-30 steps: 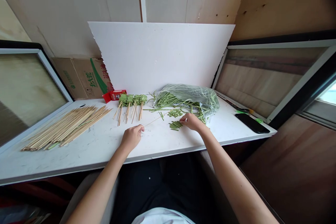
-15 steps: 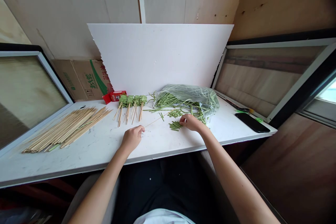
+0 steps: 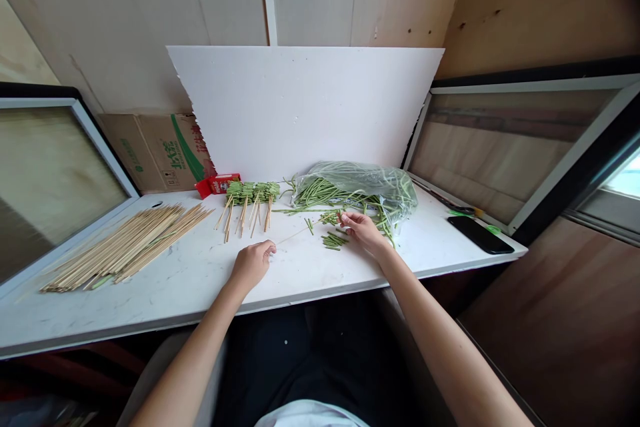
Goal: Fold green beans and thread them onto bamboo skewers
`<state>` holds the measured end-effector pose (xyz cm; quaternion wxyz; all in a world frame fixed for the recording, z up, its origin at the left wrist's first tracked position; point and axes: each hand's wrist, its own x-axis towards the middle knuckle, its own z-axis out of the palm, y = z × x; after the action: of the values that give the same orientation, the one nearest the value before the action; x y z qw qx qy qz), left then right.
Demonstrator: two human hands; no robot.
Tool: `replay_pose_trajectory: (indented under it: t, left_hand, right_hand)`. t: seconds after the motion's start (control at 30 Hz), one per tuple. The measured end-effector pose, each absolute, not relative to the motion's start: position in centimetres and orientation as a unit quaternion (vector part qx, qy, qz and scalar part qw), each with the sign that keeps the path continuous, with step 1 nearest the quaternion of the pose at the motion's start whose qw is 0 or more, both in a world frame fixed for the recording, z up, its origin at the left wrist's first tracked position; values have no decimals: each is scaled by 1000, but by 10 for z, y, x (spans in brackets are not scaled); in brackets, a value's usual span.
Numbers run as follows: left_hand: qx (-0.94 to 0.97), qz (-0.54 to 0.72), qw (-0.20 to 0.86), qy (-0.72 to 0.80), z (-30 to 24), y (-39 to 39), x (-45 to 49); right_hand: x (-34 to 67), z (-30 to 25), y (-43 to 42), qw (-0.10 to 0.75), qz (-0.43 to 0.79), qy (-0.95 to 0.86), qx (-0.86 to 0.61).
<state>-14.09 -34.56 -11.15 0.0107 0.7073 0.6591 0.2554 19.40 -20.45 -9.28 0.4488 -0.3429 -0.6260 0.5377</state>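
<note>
My left hand is closed around one end of a thin bamboo skewer, which points up and right over the white table. My right hand pinches a short green bean piece near the skewer's far tip; the fingers partly hide it, and I cannot tell whether the tip touches it. Just below lies a small pile of cut bean pieces. Another pile of cut pieces sits behind it. A couple of loose bean pieces lie beside the skewer.
Finished bean skewers lie in a row by a red box. Many bare skewers spread at the left. A plastic bag of long beans stands behind my right hand. A black phone lies at the right.
My right hand has moved slightly up and left from the front pile of cut beans to the skewer's tip, with a bean piece in its fingers. My left hand stays in place.
</note>
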Motion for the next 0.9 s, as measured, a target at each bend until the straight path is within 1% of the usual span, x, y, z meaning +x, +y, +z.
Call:
replay_pose_trajectory:
  t: [0.27, 0.6, 0.9]
  left_hand:
    - [709, 247, 27, 661, -113, -344, -142]
    - [708, 239, 36, 664, -113, -344, -142]
    - [706, 234, 34, 668, -114, -344, -143]
  right_hand:
    - [191, -81, -216, 434, 565, -638, -291]
    - [190, -85, -213, 429, 582, -628, -288]
    - [191, -92, -208, 429, 573, -627, -307]
